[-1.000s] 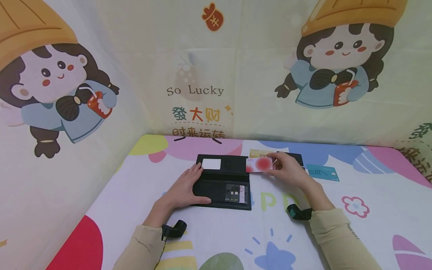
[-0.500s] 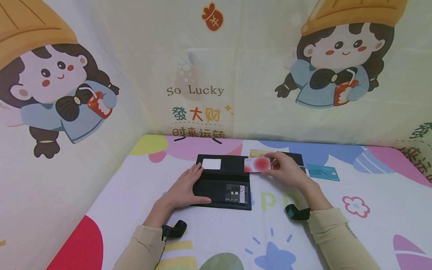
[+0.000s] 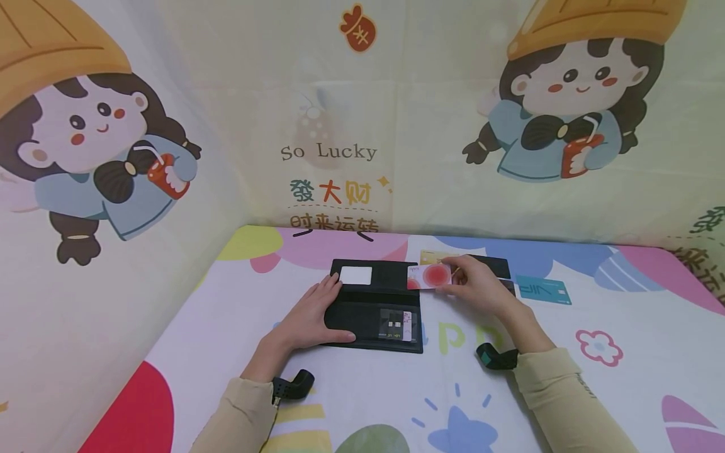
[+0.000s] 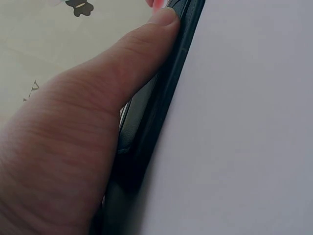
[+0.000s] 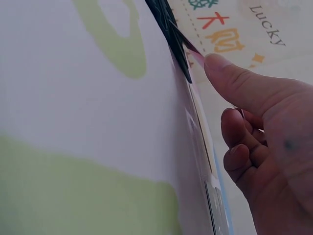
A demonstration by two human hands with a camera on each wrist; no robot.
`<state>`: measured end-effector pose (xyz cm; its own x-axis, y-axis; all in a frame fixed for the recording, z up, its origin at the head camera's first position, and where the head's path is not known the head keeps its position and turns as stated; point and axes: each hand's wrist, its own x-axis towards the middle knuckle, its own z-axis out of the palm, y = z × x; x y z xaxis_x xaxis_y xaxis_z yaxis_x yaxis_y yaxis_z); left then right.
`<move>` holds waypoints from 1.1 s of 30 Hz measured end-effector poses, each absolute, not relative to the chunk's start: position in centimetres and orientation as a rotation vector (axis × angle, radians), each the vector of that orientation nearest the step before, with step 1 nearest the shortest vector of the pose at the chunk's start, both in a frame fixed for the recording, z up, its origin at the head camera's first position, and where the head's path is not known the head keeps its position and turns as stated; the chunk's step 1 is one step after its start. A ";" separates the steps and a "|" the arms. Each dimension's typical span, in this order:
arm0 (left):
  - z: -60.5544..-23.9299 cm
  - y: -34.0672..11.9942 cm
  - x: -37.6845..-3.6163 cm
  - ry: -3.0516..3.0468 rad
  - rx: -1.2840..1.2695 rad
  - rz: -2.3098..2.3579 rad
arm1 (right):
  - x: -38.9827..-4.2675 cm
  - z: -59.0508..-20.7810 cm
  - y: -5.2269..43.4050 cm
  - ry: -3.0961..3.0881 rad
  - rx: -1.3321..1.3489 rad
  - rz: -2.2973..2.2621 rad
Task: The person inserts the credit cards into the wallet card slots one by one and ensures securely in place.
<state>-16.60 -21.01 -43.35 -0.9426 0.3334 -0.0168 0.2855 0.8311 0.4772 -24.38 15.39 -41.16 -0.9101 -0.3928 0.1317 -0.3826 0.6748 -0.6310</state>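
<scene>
Over the last second the white plastic card with the red circle (image 3: 430, 275), pinched in the right hand (image 3: 474, 287), has been carried leftward until its edge overlaps the upper flap of the open black leather wallet (image 3: 375, 305); insertion is judged imminent. The left hand (image 3: 310, 316) is laid flat on the wallet, fingers straight, unmoved. The thumb (image 4: 139, 56) pressed along the wallet's edge is resolved only in the left wrist view; the teal card (image 3: 542, 289) on the patterned tablecloth (image 3: 623, 352) is seen only from the head.

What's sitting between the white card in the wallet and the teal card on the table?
In the head view: the pink card pinched by the right hand.
</scene>
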 end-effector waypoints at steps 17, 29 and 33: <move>-43.5 -21.1 -16.7 2.909 0.504 0.728 | -24.3 -41.2 15.1 2.856 -0.672 -1.069; -43.5 -21.1 -16.6 2.916 0.499 0.721 | -24.3 -41.1 15.0 2.868 -0.680 -1.060; -43.4 -21.0 -16.6 2.915 0.502 0.741 | -24.2 -41.1 15.0 2.864 -0.686 -1.064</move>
